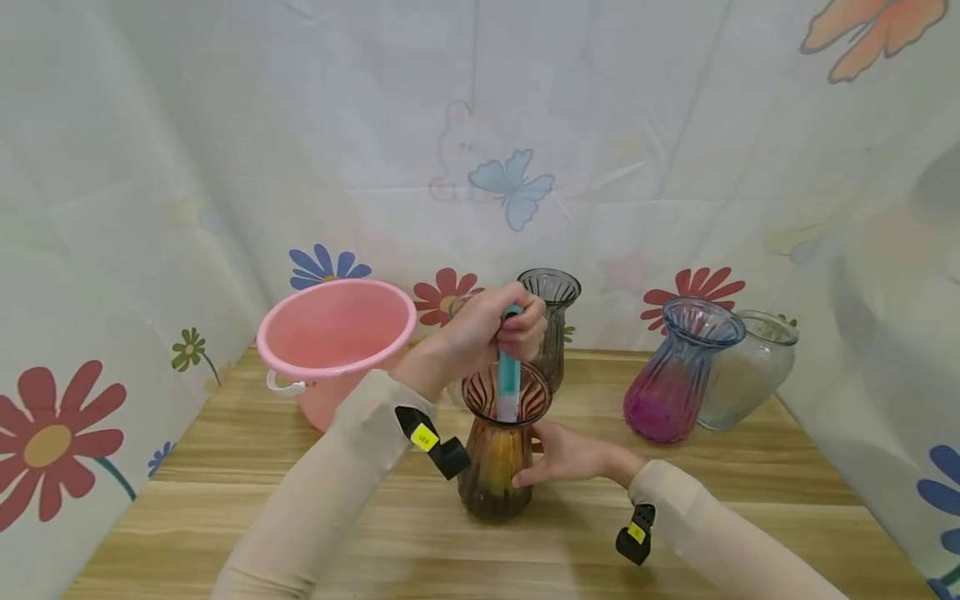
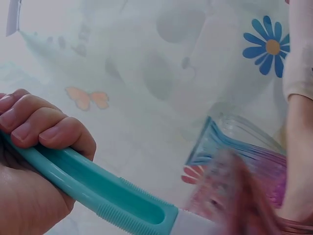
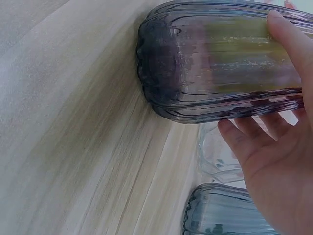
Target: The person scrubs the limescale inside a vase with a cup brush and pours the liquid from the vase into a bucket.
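Note:
A ribbed glass vase (image 1: 480,479), brownish-purple, stands upright on the wooden table. My left hand (image 1: 487,329) is above its mouth, fingers wrapped round the teal handle (image 2: 112,188) of a cleaning brush (image 1: 509,375) that points down into the vase. Through the glass in the right wrist view, the brush's yellow-green head (image 3: 239,54) shows inside. My right hand (image 1: 566,454) grips the vase's body from the right, thumb on the near side and fingers round the far side. In the left wrist view the vase's rim is blurred.
A pink bucket (image 1: 330,329) with a white handle stands at left. Behind the vase is a grey ribbed vase (image 1: 555,333). To the right are a blue-and-pink vase (image 1: 667,392) and a clear glass vase (image 1: 750,379). A printed curtain (image 1: 375,125) surrounds the table (image 1: 225,500).

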{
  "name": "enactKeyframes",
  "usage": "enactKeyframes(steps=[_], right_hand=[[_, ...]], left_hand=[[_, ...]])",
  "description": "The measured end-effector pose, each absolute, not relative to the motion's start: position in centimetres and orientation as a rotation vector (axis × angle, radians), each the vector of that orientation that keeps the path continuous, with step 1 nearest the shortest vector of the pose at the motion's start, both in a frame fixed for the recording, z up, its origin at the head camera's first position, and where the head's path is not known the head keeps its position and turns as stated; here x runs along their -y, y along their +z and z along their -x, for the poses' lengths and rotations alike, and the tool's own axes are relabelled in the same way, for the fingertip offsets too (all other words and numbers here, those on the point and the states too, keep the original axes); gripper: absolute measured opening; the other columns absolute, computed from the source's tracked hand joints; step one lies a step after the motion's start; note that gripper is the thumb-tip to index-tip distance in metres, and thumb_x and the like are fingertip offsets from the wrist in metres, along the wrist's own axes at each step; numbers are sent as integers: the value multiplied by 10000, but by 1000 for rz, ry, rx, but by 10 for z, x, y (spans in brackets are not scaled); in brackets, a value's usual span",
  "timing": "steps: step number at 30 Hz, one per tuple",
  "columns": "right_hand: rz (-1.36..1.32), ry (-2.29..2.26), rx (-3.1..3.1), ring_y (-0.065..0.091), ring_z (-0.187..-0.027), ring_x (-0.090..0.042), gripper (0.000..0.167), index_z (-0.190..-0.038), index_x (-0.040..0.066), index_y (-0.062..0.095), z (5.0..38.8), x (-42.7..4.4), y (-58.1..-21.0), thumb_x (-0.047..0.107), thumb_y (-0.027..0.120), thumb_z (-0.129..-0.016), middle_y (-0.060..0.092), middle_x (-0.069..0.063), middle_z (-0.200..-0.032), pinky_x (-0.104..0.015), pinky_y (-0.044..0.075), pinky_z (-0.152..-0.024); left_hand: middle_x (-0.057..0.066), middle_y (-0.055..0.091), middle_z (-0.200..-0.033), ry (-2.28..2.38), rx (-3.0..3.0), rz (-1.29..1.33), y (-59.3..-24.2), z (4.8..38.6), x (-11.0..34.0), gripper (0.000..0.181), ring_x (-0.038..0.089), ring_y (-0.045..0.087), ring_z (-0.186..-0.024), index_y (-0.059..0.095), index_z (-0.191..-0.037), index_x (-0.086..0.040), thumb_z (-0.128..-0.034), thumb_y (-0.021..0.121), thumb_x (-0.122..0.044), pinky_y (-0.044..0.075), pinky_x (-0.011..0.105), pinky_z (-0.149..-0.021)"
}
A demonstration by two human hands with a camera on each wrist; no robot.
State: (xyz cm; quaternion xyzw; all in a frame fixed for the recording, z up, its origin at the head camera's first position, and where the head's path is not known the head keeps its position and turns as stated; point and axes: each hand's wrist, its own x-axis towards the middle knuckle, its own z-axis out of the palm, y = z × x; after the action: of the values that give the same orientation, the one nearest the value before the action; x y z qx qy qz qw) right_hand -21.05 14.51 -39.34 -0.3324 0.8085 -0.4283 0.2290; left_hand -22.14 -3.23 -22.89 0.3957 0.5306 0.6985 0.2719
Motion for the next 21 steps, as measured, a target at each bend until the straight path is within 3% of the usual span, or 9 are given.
enactKeyframes(steps=[9,15,21], right_hand=[[887,-1186,-2248,471,-1201,-248,669,-1330,56,376,207,-142,-391,221,724,-783,472,-91,-1297,-425,381,-999],[900,-1185,-2265,486,-1176,-223,668,-1324,65,384,207,-141,-392,226,730,-775,481,-80,-1286,-399,396,-989],[921,-1193,-2256,521,-1093,-155,640,-1306,84,387,208,-141,-393,231,723,-782,502,-43,-1239,-380,420,-954]], left_hand=[[-45,231,-462,1936,-1425,-1131,-192,219,44,349,118,179,-429,270,-497,-163,-837,233,-91,153,277,-483],[-41,238,-464,1951,-1379,-1121,-205,218,47,356,131,171,-435,283,-500,-163,-847,228,-106,164,287,-498],[-62,261,-452,1963,-1340,-1064,-242,224,39,379,115,188,-419,280,-497,-172,-868,227,-112,172,271,-475]])
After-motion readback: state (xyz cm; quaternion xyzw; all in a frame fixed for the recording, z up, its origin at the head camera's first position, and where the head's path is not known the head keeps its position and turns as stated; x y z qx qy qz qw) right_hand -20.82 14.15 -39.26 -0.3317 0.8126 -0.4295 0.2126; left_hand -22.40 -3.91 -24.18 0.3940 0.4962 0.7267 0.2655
